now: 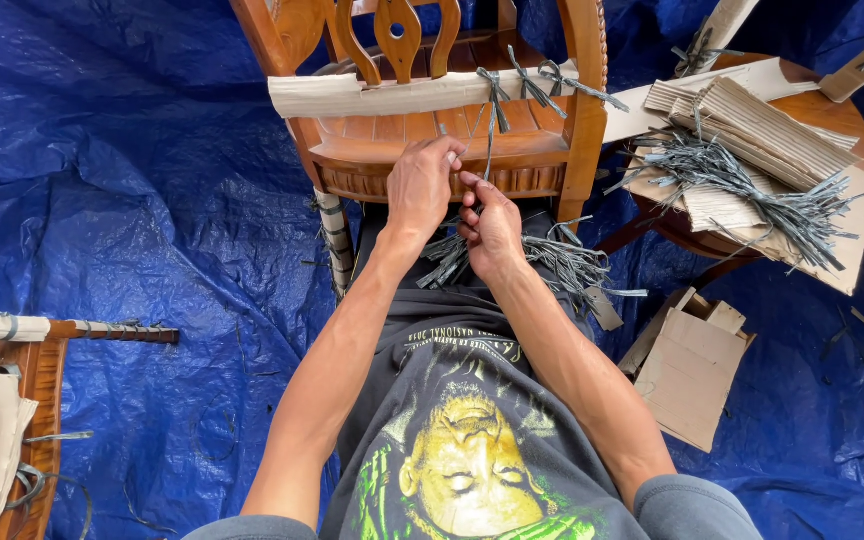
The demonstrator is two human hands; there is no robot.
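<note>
A carved wooden chair (432, 150) stands in front of me, its top rail wrapped in beige cardboard (372, 97) tied with grey plastic straps (537, 85). My left hand (420, 185) and my right hand (489, 222) meet just below the seat's front edge, both pinching a thin grey strap (490, 140) that hangs down from the wrapped rail. A loose bundle of grey straps (562, 262) lies on my lap under my hands. One chair leg (334, 240) is wrapped in cardboard and straps.
A round wooden table (822, 110) at the right holds stacked corrugated cardboard strips (752, 125) and a heap of grey straps (782, 200). Folded cardboard (692, 365) lies on the blue tarpaulin (152, 200). Partly wrapped wooden furniture (12, 370) sits at the left edge.
</note>
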